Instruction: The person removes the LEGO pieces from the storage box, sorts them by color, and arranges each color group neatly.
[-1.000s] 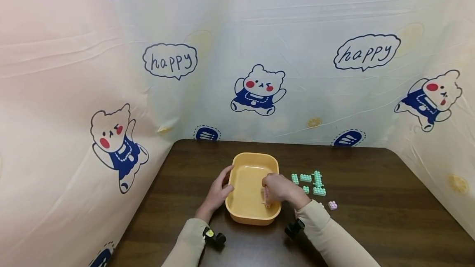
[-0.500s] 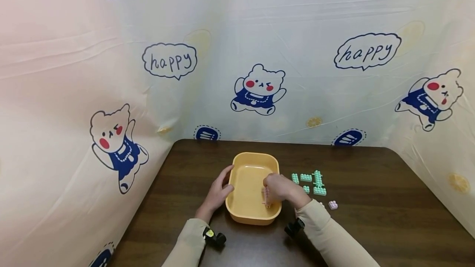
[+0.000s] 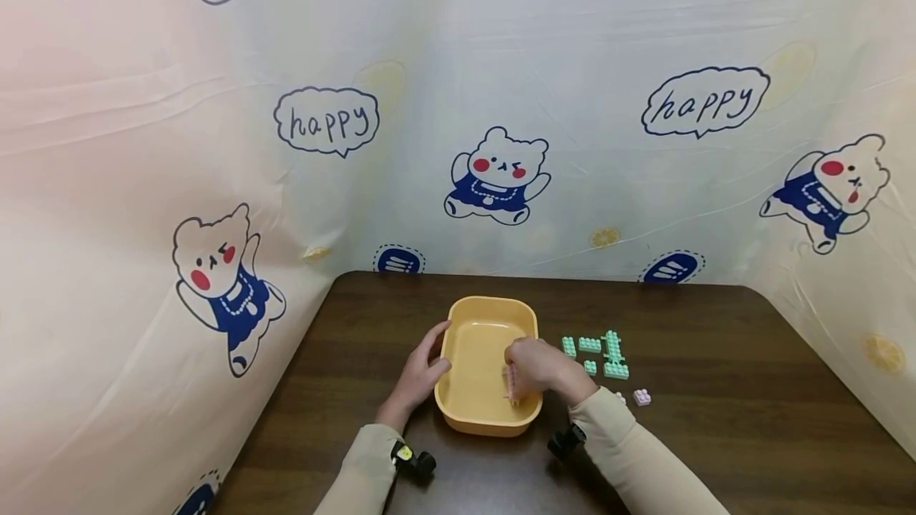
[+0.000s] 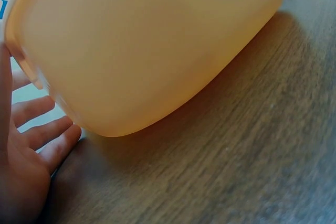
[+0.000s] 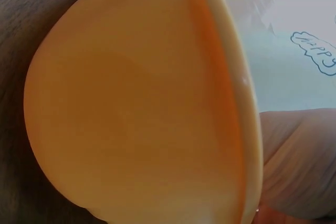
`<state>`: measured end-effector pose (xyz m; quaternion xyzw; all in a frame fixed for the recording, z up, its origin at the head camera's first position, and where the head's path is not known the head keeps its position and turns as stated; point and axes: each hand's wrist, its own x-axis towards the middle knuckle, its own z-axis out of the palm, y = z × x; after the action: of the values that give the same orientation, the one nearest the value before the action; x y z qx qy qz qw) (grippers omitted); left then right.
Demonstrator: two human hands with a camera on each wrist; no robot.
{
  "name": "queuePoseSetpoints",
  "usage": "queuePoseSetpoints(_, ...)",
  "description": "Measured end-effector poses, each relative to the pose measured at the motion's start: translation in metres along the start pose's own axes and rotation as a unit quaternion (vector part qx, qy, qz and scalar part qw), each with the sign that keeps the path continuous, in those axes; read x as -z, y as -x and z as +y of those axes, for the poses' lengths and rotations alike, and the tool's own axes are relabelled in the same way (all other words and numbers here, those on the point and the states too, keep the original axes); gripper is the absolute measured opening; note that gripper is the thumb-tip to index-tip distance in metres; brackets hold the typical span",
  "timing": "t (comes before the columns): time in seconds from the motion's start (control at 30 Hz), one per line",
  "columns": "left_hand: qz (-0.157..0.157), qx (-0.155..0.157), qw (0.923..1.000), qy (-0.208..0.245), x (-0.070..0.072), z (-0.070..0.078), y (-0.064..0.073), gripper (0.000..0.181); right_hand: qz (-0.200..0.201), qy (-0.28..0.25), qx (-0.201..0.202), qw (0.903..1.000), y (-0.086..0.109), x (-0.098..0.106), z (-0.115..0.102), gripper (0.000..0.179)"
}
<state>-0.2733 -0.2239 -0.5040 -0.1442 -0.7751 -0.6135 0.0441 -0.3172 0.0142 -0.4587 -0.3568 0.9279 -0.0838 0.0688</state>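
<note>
A yellow-orange plastic tub [image 3: 468, 388] stands on the dark wooden table. At its left side my left hand [image 3: 417, 376] rests against the rim. The left wrist view shows that hand [image 4: 31, 145] with extended fingers touching the tub's outer wall [image 4: 157, 51]. Inside the tub's right part, my right hand [image 3: 538, 364] holds pink building blocks [image 3: 510, 384], a narrow studded piece showing left of the fingers. Much of the piece is hidden by the hand. From the right wrist, the tub wall [image 5: 136, 103] covers most of the view, with part of the hand [image 5: 299, 161] beyond the rim.
Several mint-green blocks [image 3: 590, 343] lie right of the tub, including a longer joined piece [image 3: 613, 346]. A pale pink block [image 3: 642, 396] sits nearer, beside the right sleeve [image 3: 622, 431]. A patterned cloth [image 3: 501, 62] hangs behind the table [image 3: 680, 324].
The pink blocks have shifted slightly left inside the tub, and a little more of them shows beside the right hand. The left hand stays at the rim.
</note>
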Motion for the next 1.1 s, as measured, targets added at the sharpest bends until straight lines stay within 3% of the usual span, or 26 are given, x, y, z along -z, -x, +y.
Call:
queuePoseSetpoints(0.6,-0.008,0.004,1.0,-0.001,0.0,0.002,0.001,0.068,-0.003,0.013,-0.003,0.9999,0.003,-0.002,0.0,0.028)
queuePoseSetpoints(0.7,-0.005,0.003,1.0,0.001,0.0,-0.004,-0.001,0.069,0.002,0.007,-0.002,1.0,0.004,0.0,0.0,0.028)
queuePoseSetpoints(0.9,0.019,0.009,0.9998,0.001,-0.003,-0.031,-0.007,0.07,0.006,-0.007,-0.009,0.9999,0.004,0.004,0.0,0.031)
queuePoseSetpoints(1.1,0.036,-0.002,0.9993,-0.004,-0.004,-0.038,-0.007,0.07,-0.008,-0.035,-0.025,0.999,0.004,0.01,0.0,0.041)
